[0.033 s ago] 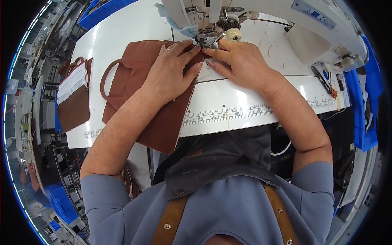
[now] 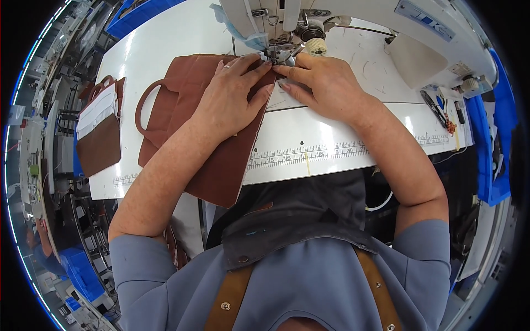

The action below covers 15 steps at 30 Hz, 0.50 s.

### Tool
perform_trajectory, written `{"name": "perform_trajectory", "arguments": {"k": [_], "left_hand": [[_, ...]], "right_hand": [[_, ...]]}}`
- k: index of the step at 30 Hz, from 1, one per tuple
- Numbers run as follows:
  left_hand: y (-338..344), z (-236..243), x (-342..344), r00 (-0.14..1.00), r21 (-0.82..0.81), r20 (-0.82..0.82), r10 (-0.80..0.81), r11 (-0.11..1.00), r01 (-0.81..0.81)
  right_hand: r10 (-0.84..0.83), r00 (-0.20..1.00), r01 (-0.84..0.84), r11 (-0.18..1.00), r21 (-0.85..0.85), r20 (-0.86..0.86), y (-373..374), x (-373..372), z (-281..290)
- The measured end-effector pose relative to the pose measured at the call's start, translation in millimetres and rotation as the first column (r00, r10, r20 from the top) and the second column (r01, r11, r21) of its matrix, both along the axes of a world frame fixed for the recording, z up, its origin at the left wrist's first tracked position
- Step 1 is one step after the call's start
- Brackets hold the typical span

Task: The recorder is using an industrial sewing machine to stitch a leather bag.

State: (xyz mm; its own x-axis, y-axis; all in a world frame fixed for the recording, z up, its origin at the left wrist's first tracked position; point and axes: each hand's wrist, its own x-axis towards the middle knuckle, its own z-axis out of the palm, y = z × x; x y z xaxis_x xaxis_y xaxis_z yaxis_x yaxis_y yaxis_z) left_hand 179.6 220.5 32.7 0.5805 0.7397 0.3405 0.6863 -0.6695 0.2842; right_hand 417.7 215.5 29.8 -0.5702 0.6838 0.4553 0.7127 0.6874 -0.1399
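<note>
A reddish-brown bag piece with a loop handle [image 2: 147, 113] lies on the white sewing table, its right edge running up under the sewing machine's presser foot [image 2: 276, 54]. My left hand [image 2: 232, 99] rests flat on the brown bag panel [image 2: 223, 171], fingers stretched toward the foot and thumb apart near the panel's edge. From the other side, my right hand [image 2: 326, 85] reaches in, its index fingertip at the panel's edge beside the needle area. Its thumb is apart on the table and its other fingers are partly hidden. The needle point and the stitches cannot be made out.
The white machine head [image 2: 381, 16] spans the back right. At left lies a small stack of brown pieces with white sheets [image 2: 99, 124]. Snips [image 2: 434, 107] and a dark pen-like tool [image 2: 459, 111] lie at right. Blue bins [image 2: 499, 160] flank the table; a printed ruler [image 2: 331, 153] follows its front edge.
</note>
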Motion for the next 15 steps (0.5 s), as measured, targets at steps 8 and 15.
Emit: {"name": "perform_trajectory", "arguments": {"k": [8,15], "left_hand": [[1,-2,1,1.0,0.046,-0.016,0.024,0.999,-0.024],[-4,-12,8,0.999,0.078,0.022,0.045,0.996,-0.047]], "right_hand": [[0.004,1.0,-0.004,1.0,0.009,-0.011,1,0,0],[-0.013,1.0,0.013,1.0,0.003,-0.01,1,1,0]]}}
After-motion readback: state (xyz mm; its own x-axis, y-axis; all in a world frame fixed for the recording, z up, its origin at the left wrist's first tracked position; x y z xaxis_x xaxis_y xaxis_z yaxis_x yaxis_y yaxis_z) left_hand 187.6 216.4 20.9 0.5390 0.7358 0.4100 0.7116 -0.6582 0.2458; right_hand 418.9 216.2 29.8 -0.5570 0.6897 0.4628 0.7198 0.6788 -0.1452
